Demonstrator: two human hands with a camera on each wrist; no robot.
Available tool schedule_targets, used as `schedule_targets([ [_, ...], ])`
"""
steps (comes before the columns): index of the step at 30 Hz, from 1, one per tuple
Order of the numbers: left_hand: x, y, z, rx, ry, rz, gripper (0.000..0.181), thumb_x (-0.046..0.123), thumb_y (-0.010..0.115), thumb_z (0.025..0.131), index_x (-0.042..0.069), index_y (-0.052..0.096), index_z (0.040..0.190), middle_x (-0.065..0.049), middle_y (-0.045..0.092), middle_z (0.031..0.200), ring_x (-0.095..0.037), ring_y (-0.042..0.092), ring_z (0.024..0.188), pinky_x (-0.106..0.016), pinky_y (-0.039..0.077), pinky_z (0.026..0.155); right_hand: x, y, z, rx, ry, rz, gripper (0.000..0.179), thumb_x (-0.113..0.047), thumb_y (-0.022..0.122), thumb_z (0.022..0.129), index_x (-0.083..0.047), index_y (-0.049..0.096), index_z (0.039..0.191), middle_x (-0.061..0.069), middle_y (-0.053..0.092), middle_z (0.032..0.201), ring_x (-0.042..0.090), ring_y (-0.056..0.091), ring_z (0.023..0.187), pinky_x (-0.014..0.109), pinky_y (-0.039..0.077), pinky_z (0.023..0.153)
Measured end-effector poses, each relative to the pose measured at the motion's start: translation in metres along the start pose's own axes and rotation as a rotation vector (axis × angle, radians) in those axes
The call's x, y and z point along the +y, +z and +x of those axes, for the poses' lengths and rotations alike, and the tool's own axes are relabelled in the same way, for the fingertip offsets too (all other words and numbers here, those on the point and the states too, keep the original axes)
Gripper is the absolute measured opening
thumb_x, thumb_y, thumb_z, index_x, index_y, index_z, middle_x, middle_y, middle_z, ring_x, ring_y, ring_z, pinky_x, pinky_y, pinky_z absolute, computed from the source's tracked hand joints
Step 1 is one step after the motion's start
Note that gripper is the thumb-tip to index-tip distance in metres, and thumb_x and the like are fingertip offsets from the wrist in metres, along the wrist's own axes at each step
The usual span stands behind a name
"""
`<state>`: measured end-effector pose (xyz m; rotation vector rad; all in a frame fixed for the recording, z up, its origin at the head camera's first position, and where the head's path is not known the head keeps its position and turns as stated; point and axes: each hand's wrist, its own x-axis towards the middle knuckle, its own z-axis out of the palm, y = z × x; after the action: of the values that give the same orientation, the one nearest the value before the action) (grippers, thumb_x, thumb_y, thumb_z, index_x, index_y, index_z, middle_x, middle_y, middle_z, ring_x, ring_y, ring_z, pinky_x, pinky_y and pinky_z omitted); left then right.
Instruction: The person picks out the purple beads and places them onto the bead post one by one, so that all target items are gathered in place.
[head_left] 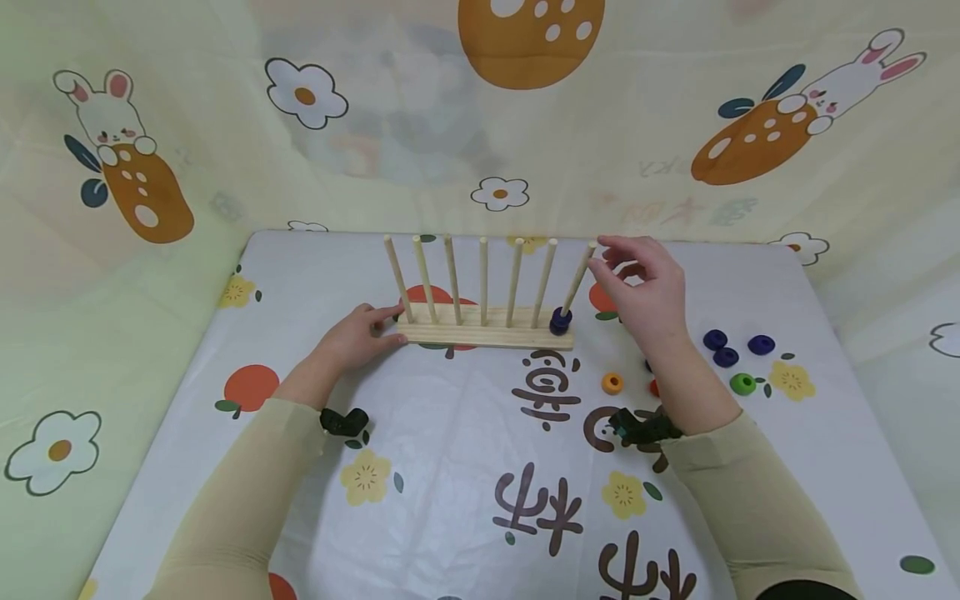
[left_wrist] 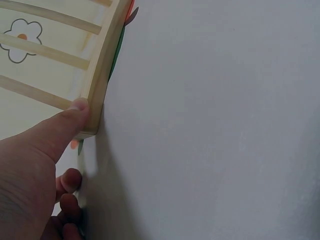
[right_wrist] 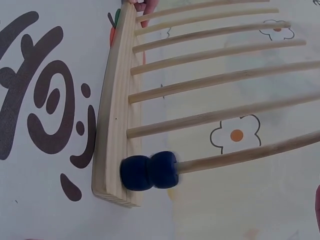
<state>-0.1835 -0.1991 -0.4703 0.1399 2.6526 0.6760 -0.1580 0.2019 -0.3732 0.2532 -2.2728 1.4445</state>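
Observation:
A wooden peg rack point(head_left: 487, 335) stands on the table with several upright pegs. My left hand point(head_left: 356, 337) grips the left end of its base, with the thumb on the front edge in the left wrist view. Two dark blue beads point(right_wrist: 150, 171) sit stacked at the foot of the rightmost peg point(head_left: 579, 279). Beside the top of that peg is my right hand point(head_left: 648, 283), thumb and index finger apart and no bead between them. In the right wrist view only a sliver of this hand shows at the right edge.
Loose dark blue beads point(head_left: 725, 357) and a green bead point(head_left: 743, 383) lie to the right of my right forearm. An orange bead point(head_left: 612, 382) lies left of it, with a red bead point(head_left: 655, 388) partly hidden by the wrist. Patterned cloth walls point(head_left: 420, 150) surround the table.

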Motion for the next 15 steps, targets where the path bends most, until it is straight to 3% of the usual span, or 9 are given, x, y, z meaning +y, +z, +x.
schedule_targets([
  [15, -0.0004, 0.0010, 0.0005, 0.002, -0.008, -0.002, 0.067, 0.050, 0.067, 0.091, 0.037, 0.040, 0.152, -0.008, 0.048, 0.115, -0.027, 0.048, 0.100, -0.044, 0.042, 0.087, 0.0076, -0.0089, -0.0042, -0.060, 0.033, -0.080, 0.032, -0.024, 0.073, 0.091, -0.012, 0.072, 0.121, 0.006, 0.065, 0.103, 0.008, 0.057, 0.091, 0.016, 0.045, 0.077],
])
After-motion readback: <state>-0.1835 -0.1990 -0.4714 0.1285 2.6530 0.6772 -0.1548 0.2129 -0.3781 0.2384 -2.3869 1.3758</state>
